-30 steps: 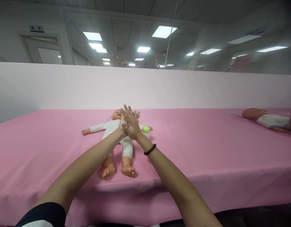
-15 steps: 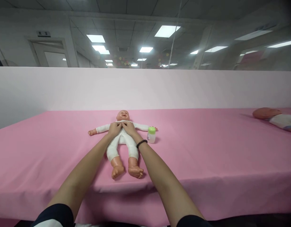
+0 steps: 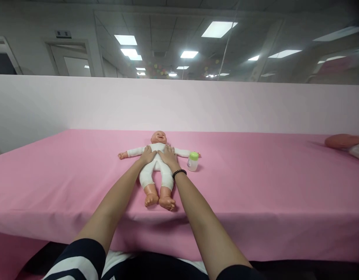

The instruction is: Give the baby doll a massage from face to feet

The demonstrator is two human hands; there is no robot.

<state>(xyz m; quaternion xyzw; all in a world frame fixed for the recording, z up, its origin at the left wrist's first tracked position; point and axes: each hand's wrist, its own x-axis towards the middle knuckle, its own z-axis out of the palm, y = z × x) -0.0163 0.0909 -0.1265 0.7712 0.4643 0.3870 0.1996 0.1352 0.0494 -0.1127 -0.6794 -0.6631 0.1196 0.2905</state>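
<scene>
A baby doll (image 3: 157, 165) in a white bodysuit lies on its back on the pink-covered table (image 3: 255, 182), with its bare plastic feet toward me. My left hand (image 3: 148, 154) rests flat on the left side of the doll's torso as I see it. My right hand (image 3: 168, 155) lies flat on the other side, with a dark beaded bracelet (image 3: 179, 173) on that wrist. Neither hand is closed around anything. A small baby bottle (image 3: 192, 161) with a green cap stands just beyond my right hand, near the doll's arm.
A second doll (image 3: 344, 142) lies at the far right edge of the table, partly out of view. A pale pink wall (image 3: 179, 105) runs along the table's far side. Beyond it are glass panels and a ceiling with lights.
Both hands have slid from the doll's collar down onto its torso and moved a little apart. The view has tilted, so the doll sits lower and further off. The doll and bottle stay in place.
</scene>
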